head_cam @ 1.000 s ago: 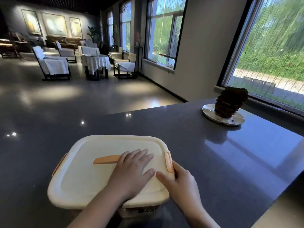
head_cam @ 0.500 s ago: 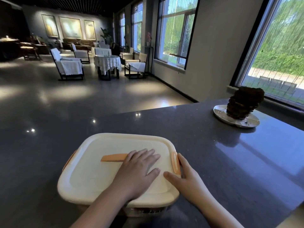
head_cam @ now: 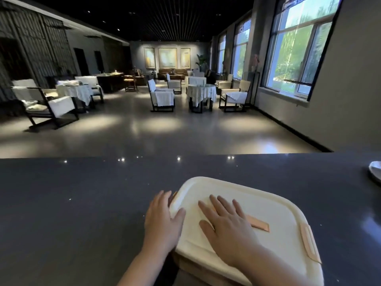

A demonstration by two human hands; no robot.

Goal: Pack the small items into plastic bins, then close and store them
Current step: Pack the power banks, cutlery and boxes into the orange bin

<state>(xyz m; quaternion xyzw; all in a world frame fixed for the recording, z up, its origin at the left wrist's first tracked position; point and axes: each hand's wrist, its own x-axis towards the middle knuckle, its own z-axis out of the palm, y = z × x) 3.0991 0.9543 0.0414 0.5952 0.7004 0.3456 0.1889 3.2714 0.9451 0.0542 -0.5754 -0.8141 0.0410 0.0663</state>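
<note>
A cream plastic bin [head_cam: 278, 205] with its lid on stands on the dark counter [head_cam: 82, 203], low and right of centre. An orange handle [head_cam: 258, 222] lies flat in the lid's middle, and an orange latch [head_cam: 309, 242] sits on the right side. My right hand [head_cam: 228, 228] lies flat on the lid, fingers straight, covering the handle's left end. My left hand [head_cam: 162, 221] rests against the bin's left edge, fingers reaching down over the side and thumb on the lid. The bin's contents are hidden.
The rim of a silver plate [head_cam: 376, 169] shows at the far right of the counter. Beyond the counter's far edge lies a lounge floor with chairs [head_cam: 160, 98] and cloth-covered tables [head_cam: 201, 92]. Windows line the right wall.
The view has swung left. The hands have swapped roles: my right hand left the right latch and now lies on the lid, and my left hand moved from the lid to the left edge.
</note>
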